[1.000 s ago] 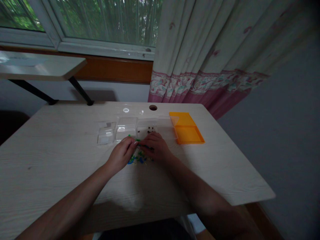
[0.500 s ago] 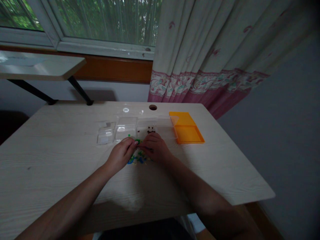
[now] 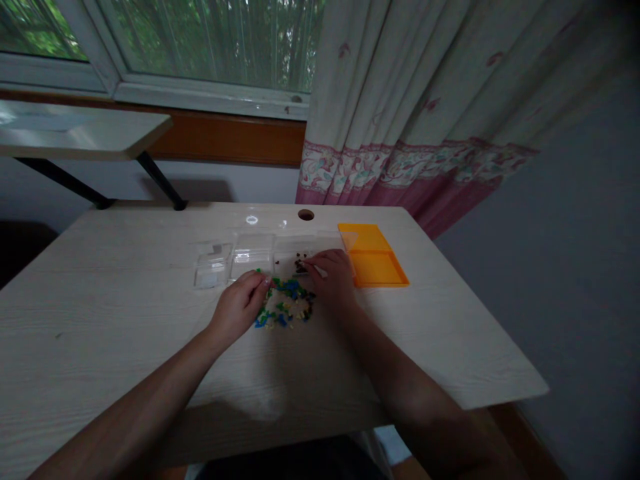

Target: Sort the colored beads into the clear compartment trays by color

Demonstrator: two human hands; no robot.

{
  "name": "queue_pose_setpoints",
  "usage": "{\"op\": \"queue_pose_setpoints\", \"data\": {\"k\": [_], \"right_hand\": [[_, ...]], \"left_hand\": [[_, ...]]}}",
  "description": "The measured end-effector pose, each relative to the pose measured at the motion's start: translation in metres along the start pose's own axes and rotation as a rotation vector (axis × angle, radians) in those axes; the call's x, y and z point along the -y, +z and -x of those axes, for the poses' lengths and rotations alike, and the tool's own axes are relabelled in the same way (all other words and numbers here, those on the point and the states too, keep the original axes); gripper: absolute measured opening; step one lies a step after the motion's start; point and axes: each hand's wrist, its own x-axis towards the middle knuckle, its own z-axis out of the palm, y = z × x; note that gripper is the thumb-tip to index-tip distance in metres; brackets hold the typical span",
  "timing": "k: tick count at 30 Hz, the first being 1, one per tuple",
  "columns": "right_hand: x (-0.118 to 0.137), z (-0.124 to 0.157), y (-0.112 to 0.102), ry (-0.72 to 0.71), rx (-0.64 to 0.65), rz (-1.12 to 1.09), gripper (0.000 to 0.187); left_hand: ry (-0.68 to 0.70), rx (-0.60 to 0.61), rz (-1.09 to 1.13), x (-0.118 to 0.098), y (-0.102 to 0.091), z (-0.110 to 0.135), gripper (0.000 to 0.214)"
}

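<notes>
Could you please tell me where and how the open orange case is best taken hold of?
I'd pinch the orange case by the raised right rim of its near half, coming from the right: it lies flat, that rim stands exposed, and a clear plastic tray seems to overlap its left edge, beside the right hand.

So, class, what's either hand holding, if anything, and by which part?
Cannot tell: anything in the left hand or right hand is hidden or too small.
</notes>
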Motion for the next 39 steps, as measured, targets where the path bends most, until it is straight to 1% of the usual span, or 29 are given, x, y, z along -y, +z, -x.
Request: {"op": "queue_pose_setpoints", "data": {"k": [3, 6, 12, 19, 23, 30, 32, 34, 37, 39], "right_hand": [[-0.006, 0.001, 0.001, 0.068, 0.000, 0.056, 0.010], [-0.008, 0.002, 0.003, 0.089, 0.020, 0.081, 0.011], [-0.010, 0.002, 0.004, 0.097, 0.018, 0.103, 0.012], [-0.012, 0.003, 0.006, 0.074, 0.012, 0.104, 0.014], [-0.013, 0.003, 0.006, 0.076, 0.034, 0.125, 0.015], [-0.010, 0.003, 0.006, 0.069, 0.034, 0.109, 0.019], [-0.008, 0.003, 0.005, 0.067, 0.035, 0.104, 0.019], [-0.006, 0.002, 0.004, 0.060, 0.035, 0.098, 0.017], [-0.005, 0.001, 0.003, 0.056, 0.033, 0.097, 0.015], [-0.004, 0.001, 0.003, 0.060, 0.038, 0.099, 0.015]], "left_hand": [[0.009, 0.013, -0.009, 0.001, 0.000, 0.000, 0.038], [0.017, 0.024, -0.009, 0.002, 0.000, 0.000, 0.037], [0.033, 0.042, -0.022, 0.002, 0.000, 0.000, 0.036], [0.054, 0.076, -0.058, 0.002, -0.001, 0.001, 0.035], [0.043, 0.082, -0.062, 0.002, -0.001, 0.001, 0.035], [0.039, 0.092, -0.049, 0.001, -0.001, 0.000, 0.034], [0.085, 0.114, -0.044, -0.001, -0.002, 0.001, 0.030], [0.174, 0.149, -0.062, -0.004, -0.002, 0.002, 0.027], [0.301, 0.196, -0.121, -0.007, -0.002, 0.004, 0.030], [0.343, 0.213, -0.149, -0.007, 0.000, 0.005, 0.035]]}}
